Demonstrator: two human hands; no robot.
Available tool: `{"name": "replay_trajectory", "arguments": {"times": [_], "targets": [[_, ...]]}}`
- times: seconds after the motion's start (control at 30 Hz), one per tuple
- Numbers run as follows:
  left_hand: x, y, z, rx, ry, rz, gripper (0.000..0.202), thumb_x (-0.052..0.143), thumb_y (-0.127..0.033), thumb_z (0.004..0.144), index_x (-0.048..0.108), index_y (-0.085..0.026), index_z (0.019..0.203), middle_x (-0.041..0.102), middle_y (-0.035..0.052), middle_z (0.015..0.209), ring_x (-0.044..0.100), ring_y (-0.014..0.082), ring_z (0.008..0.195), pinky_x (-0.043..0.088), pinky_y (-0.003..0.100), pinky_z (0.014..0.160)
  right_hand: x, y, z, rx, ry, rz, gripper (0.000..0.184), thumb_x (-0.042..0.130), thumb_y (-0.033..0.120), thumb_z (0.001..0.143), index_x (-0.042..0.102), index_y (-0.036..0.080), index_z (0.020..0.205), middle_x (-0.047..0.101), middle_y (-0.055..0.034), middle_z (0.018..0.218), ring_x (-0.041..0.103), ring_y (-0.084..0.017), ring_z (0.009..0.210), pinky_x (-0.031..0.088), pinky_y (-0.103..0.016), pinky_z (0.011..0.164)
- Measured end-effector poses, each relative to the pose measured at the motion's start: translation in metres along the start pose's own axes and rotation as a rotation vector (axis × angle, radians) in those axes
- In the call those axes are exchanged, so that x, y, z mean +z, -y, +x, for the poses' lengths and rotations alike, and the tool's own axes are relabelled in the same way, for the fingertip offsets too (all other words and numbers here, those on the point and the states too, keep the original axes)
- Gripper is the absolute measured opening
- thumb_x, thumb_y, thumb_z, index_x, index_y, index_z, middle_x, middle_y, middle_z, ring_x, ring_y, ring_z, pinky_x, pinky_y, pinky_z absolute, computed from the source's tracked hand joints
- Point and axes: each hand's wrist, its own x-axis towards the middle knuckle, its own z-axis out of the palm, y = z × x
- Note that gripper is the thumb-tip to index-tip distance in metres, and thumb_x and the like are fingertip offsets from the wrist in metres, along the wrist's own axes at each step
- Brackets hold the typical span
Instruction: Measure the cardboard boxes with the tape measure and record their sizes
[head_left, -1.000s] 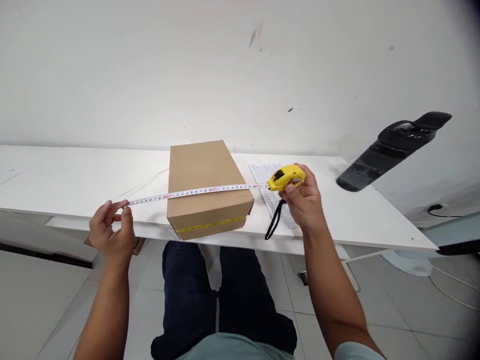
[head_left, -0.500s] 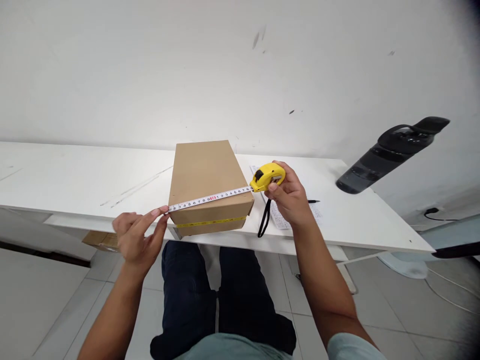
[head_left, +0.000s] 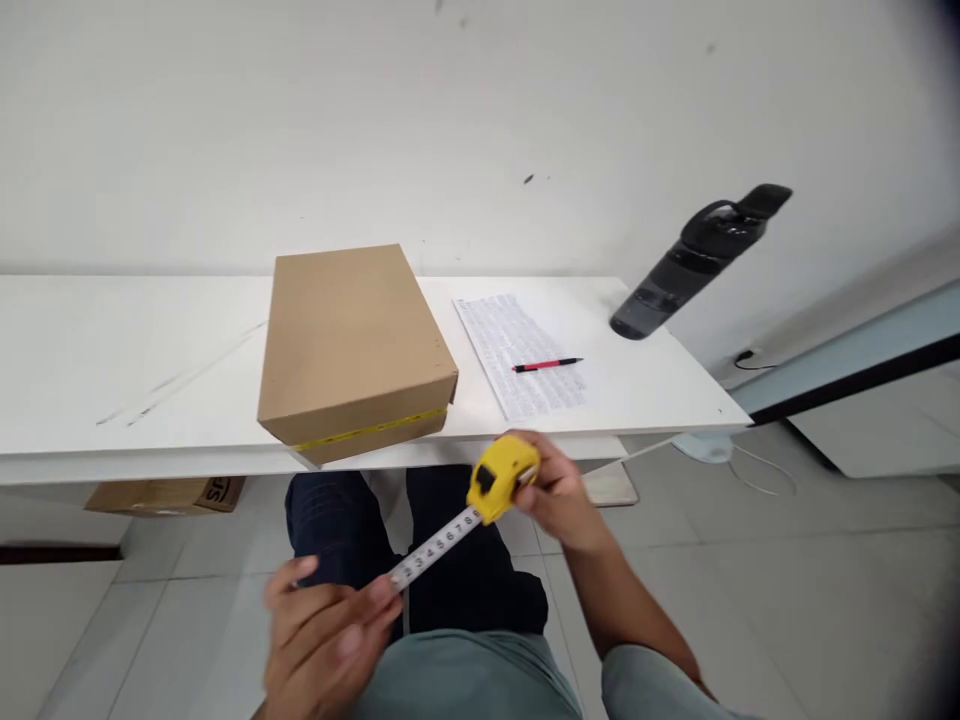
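Note:
In my right hand (head_left: 559, 492) is a yellow tape measure (head_left: 501, 478) with a black button, held over my lap in front of the desk. A short stretch of its white numbered blade (head_left: 436, 546) runs down to the left. My left hand (head_left: 326, 630) pinches the blade's free end between thumb and fingers; the very tip is hidden. Beyond both hands, a closed brown cardboard box (head_left: 352, 330) with yellow tape along its front side sits at the desk's front edge. Neither hand touches the box.
On the white desk (head_left: 135, 330), a red and black pen (head_left: 547, 365) lies across a sheet of writing (head_left: 510, 345). A dark water bottle (head_left: 690, 262) stands toward the right end. Another cardboard box (head_left: 169, 495) is below the desk at left. The wall rises behind.
Both hands have drawn the tape measure off the box, down and toward me. The blade between them is now shorter. The view has shifted, showing the pen and paper uncovered.

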Motion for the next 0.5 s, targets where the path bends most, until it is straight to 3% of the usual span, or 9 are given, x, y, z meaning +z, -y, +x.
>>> {"name": "replay_trajectory", "arguments": {"times": [0.07, 0.17, 0.27, 0.37, 0.43, 0.5], "targets": [[0.022, -0.024, 0.000, 0.185, 0.068, -0.110, 0.032, 0.075, -0.006, 0.083, 0.056, -0.028, 0.097, 0.078, -0.0094, 0.079, 0.061, 0.0111, 0.055, 0.054, 0.041, 0.089, 0.015, -0.015, -0.015, 0.111, 0.072, 0.080, 0.062, 0.090, 0.056, 0.068, 0.063, 0.028, 0.117, 0.068, -0.0015, 0.090, 0.060, -0.013, 0.065, 0.052, -0.025, 0.057], [0.048, -0.034, 0.006, 0.273, 0.143, -0.149, 0.028, 0.072, -0.010, 0.088, 0.057, -0.029, 0.101, 0.079, -0.0085, 0.078, 0.064, 0.0132, 0.057, 0.053, 0.041, 0.086, 0.023, -0.033, -0.027, 0.237, 0.104, 0.203, 0.061, 0.088, 0.057, 0.070, 0.063, 0.027, 0.117, 0.063, 0.0020, 0.082, 0.041, -0.006, 0.049, 0.035, -0.020, 0.043], [0.071, -0.026, 0.003, 0.240, 0.115, -0.161, 0.035, 0.072, -0.017, 0.090, 0.058, -0.032, 0.118, 0.077, -0.0076, 0.075, 0.068, 0.0166, 0.064, 0.053, 0.044, 0.090, 0.020, -0.048, -0.034, 0.263, 0.022, 0.266, 0.058, 0.089, 0.054, 0.072, 0.064, 0.026, 0.116, 0.061, 0.0026, 0.081, 0.037, -0.005, 0.048, 0.031, -0.020, 0.043], [0.096, -0.015, -0.006, 0.118, 0.155, -0.257, 0.055, 0.074, -0.038, 0.090, 0.049, -0.031, 0.138, 0.076, 0.0054, 0.106, 0.073, 0.0233, 0.095, 0.056, 0.048, 0.094, 0.018, -0.060, -0.044, 0.266, -0.033, 0.294, 0.057, 0.085, 0.057, 0.075, 0.065, 0.026, 0.118, 0.062, 0.0025, 0.081, 0.038, -0.005, 0.047, 0.034, -0.020, 0.045], [0.113, -0.012, -0.008, 0.054, 0.291, -0.387, 0.072, 0.071, -0.060, 0.087, 0.044, -0.028, 0.145, 0.068, 0.0149, 0.127, 0.069, 0.0294, 0.116, 0.058, 0.050, 0.095, 0.019, -0.065, -0.051, 0.263, -0.028, 0.244, 0.058, 0.081, 0.063, 0.077, 0.067, 0.025, 0.118, 0.066, 0.0004, 0.084, 0.047, -0.008, 0.053, 0.042, -0.022, 0.051], [0.127, -0.013, -0.008, -0.004, 0.451, -0.561, 0.078, 0.066, -0.072, 0.084, 0.043, -0.028, 0.145, 0.065, 0.0172, 0.131, 0.067, 0.0306, 0.120, 0.060, 0.049, 0.094, 0.015, -0.066, -0.055, 0.213, 0.025, 0.085, 0.058, 0.070, 0.072, 0.082, 0.070, 0.023, 0.114, 0.070, -0.0031, 0.087, 0.058, -0.013, 0.065, 0.050, -0.027, 0.061]]}}
